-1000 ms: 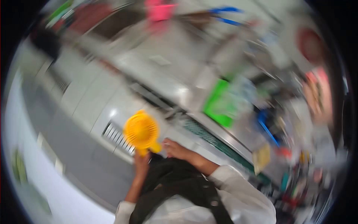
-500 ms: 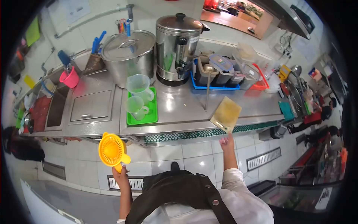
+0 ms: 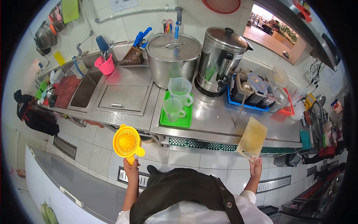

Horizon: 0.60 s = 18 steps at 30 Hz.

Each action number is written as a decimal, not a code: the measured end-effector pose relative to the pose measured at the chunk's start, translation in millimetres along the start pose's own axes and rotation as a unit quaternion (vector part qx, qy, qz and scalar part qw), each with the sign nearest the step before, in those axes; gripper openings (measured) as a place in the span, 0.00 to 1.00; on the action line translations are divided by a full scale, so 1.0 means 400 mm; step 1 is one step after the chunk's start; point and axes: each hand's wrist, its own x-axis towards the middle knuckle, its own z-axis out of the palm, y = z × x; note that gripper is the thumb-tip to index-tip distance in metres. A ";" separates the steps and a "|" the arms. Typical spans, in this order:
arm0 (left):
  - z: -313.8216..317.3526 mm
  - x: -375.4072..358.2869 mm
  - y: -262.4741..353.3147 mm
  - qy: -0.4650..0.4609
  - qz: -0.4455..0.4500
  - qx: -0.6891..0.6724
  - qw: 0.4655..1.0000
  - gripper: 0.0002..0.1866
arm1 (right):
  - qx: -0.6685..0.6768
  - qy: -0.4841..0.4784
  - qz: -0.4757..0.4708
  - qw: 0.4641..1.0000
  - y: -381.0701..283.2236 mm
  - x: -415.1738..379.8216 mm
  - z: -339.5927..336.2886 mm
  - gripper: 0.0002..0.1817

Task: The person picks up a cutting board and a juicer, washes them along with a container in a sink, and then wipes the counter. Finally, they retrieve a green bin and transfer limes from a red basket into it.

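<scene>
My left hand (image 3: pixel 131 168) is closed round the handle of a yellow citrus juicer (image 3: pixel 127 141), held upright in front of the counter's edge. On the other side, my right hand (image 3: pixel 256 166) pinches the lower end of a stained, pale yellow cutting board (image 3: pixel 253 137), which slants up over the counter's front edge. Between the two, a green tray (image 3: pixel 185 120) on the steel counter (image 3: pixel 212 125) bears two clear measuring jugs, the rear one (image 3: pixel 179 89) and the front one (image 3: pixel 173 109).
A lidded steel pot (image 3: pixel 173 61) and an urn (image 3: pixel 220 59) stand behind the tray. Right of them is a blue tray (image 3: pixel 249 105) of containers with a ladle (image 3: pixel 241 106). At left are a sink (image 3: pixel 87 89) and another person (image 3: pixel 31 112).
The view has turned left, showing more of the sink side and the other person. The cutting board has come off the counter surface towards me; both hands keep their holds.
</scene>
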 end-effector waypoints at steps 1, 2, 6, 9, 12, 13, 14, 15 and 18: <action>-0.011 0.023 -0.004 -0.006 0.035 0.015 0.999 0.10 | 0.001 -0.015 0.017 1.000 0.004 -0.022 0.023 0.09; -0.022 0.040 -0.005 -0.015 0.043 0.005 0.999 0.10 | 0.000 -0.010 0.012 1.000 0.022 -0.033 0.048 0.09; -0.073 0.101 -0.007 -0.067 0.015 0.042 0.997 0.11 | -0.002 -0.044 0.052 0.998 0.129 -0.035 0.203 0.13; -0.060 0.114 0.004 -0.082 0.028 0.026 0.996 0.12 | -0.019 -0.095 0.098 0.991 0.232 0.021 0.333 0.08; -0.031 0.096 0.031 -0.102 0.012 0.033 0.994 0.11 | -0.007 -0.127 0.118 0.985 0.312 0.088 0.398 0.07; -0.020 0.084 0.039 -0.106 0.006 0.047 0.993 0.11 | -0.001 -0.139 0.136 0.981 0.322 0.106 0.414 0.06; -0.002 0.069 0.043 -0.104 0.022 0.054 0.993 0.11 | 0.007 -0.151 0.153 0.977 0.331 0.121 0.422 0.06; 0.013 0.057 0.046 -0.114 0.025 0.058 0.991 0.11 | 0.012 -0.143 0.147 0.979 0.345 0.132 0.420 0.06; 0.042 0.011 0.019 -0.110 0.000 0.053 0.992 0.11 | -0.052 -0.135 0.232 0.962 0.356 0.165 0.404 0.06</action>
